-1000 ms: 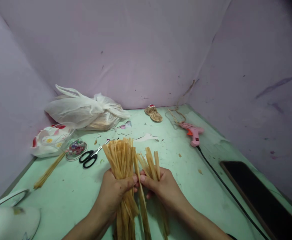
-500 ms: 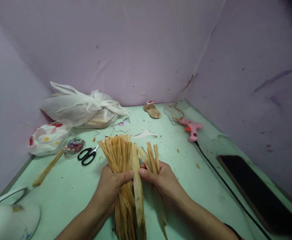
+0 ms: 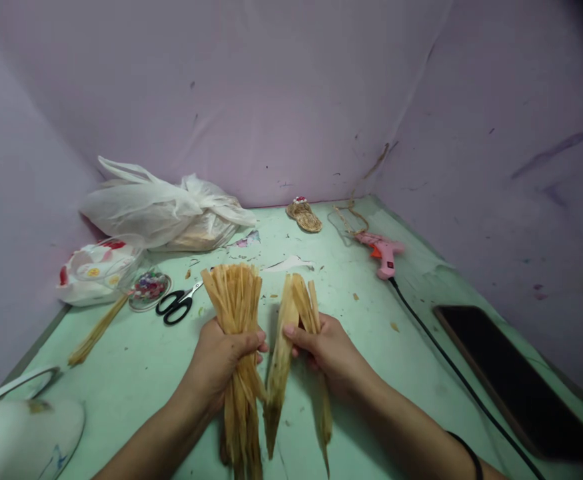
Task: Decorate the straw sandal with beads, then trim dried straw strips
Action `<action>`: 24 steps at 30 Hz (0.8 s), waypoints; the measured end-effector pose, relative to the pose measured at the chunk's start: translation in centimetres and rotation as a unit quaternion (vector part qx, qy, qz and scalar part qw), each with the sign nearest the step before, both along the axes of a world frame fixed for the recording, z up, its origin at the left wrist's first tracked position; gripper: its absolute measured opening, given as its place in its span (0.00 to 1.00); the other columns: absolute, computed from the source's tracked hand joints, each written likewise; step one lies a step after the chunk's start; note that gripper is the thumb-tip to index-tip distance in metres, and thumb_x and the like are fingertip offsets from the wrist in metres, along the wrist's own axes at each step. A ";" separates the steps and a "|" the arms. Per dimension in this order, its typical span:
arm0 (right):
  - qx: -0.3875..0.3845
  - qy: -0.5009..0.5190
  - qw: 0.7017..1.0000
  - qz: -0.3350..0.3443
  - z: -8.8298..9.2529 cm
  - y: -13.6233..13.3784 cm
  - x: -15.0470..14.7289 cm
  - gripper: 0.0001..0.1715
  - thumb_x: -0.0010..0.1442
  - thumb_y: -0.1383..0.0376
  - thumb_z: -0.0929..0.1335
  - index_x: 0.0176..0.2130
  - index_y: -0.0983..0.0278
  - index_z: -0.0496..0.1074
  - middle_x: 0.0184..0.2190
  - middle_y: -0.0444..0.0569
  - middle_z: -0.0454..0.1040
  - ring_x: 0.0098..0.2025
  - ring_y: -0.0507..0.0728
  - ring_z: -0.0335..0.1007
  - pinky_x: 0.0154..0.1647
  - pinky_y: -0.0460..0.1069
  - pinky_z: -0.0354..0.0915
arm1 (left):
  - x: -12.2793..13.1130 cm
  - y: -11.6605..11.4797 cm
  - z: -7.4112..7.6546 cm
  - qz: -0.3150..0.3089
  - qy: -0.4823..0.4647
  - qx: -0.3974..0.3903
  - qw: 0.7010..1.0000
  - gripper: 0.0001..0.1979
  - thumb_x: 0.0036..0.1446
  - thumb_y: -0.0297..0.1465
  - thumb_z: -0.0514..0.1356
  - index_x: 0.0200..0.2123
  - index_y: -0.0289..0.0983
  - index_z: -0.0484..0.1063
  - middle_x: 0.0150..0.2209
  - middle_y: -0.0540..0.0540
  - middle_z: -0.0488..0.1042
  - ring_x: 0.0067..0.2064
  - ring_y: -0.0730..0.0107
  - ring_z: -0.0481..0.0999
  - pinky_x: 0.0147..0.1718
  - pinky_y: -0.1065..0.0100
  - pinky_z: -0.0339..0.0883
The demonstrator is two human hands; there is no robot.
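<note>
My left hand [image 3: 228,360] is wrapped round a thick bundle of dried straw-coloured plant strips [image 3: 235,300], held upright over the table with its lower ends running out of view. To its right, my right hand [image 3: 324,347] pinches a few loose dried strips [image 3: 305,300]. Among these is one broad flat strip [image 3: 281,370], gripped under my thumb and slanting down to the left. Its lower part hangs close beside the bundle. A narrow pointed strip [image 3: 324,420] hangs below my right hand.
Black-handled scissors [image 3: 176,305] lie beyond my left hand, by a dish of beads [image 3: 148,288]. White plastic bags [image 3: 166,213] sit behind. A pink glue gun [image 3: 384,253] with a black cord, and a dark phone [image 3: 516,380], lie right. A small woven piece [image 3: 305,217] lies far back.
The broad strip has come away from my left thumb beside the bundle and is now in my right hand with the other loose strips. My left hand still holds the bundle.
</note>
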State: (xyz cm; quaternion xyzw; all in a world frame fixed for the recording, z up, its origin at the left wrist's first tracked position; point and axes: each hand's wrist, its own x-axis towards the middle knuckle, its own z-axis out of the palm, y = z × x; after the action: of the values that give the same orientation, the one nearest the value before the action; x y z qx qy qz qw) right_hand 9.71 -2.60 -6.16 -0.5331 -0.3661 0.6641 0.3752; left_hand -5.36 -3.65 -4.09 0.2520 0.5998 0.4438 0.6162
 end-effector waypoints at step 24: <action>0.008 -0.128 0.992 0.011 -2.8 1.5 1.3 0.07 0.42 0.70 0.68 0.24 0.63 0.65 0.12 0.42 0.69 0.15 0.53 0.67 0.11 0.43 0.59 | 0.5 -6.3 -0.8 -0.089 0.180 0.126 0.971 0.06 0.35 0.23 0.62 0.21 0.39 0.75 0.21 0.49 0.76 0.24 0.64 0.73 0.23 0.69 0.66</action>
State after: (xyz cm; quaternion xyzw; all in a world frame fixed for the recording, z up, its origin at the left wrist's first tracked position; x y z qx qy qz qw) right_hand 10.97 -1.08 -8.92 -0.6066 -0.4218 0.5918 0.3223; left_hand -4.86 -9.91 -4.85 0.4558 0.6155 0.4064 0.4983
